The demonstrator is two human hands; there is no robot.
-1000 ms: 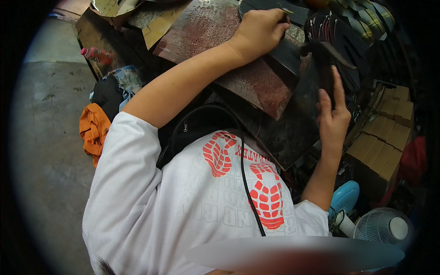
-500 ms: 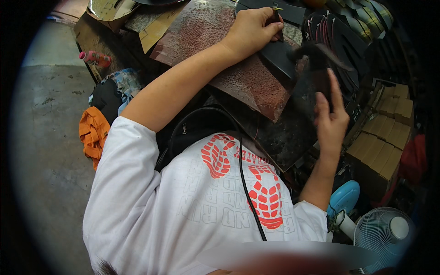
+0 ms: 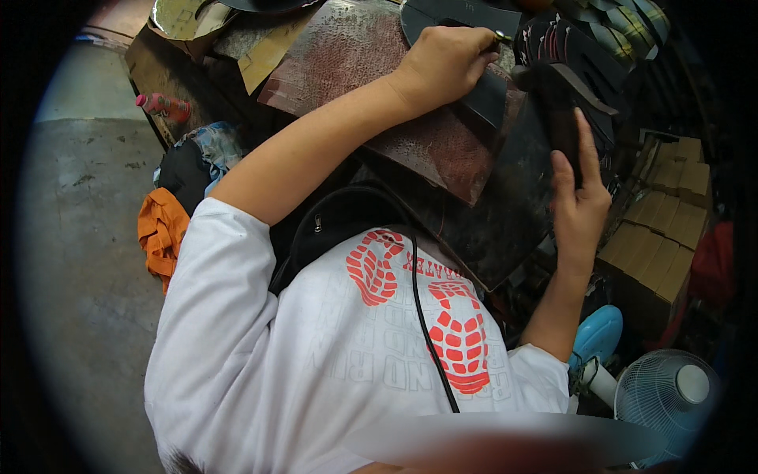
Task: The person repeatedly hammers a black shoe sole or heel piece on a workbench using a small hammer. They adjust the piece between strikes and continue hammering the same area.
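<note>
My left hand (image 3: 450, 69) is closed round a short punch-like tool (image 3: 503, 37), whose brass-coloured end sticks out past the fingers toward the right. Its other end is hidden by my hand. Beneath that hand a flat black piece (image 3: 485, 104), leather or rubber, lies on a worn reddish-brown board (image 3: 430, 154). To the right, my right hand (image 3: 580, 201) grips a hammer (image 3: 562, 130) by its dark handle, index finger stretched along it. The curved dark hammer head is raised, apart from the tool and beside a row of black cut pieces (image 3: 580, 51).
The board rests on a dark bench (image 3: 482, 237). Tan sheets (image 3: 272, 57) lie at the back left, near a pink bottle (image 3: 164, 106). Orange cloth (image 3: 162, 229) hangs at the left. Cardboard boxes (image 3: 651, 257), a blue round object (image 3: 598, 332) and a fan (image 3: 667, 403) stand at the right.
The tool in my left hand has tipped from upright toward the right, its brass end now lower. My right hand and the hammer have shifted slightly rightward, and the hammer is less blurred.
</note>
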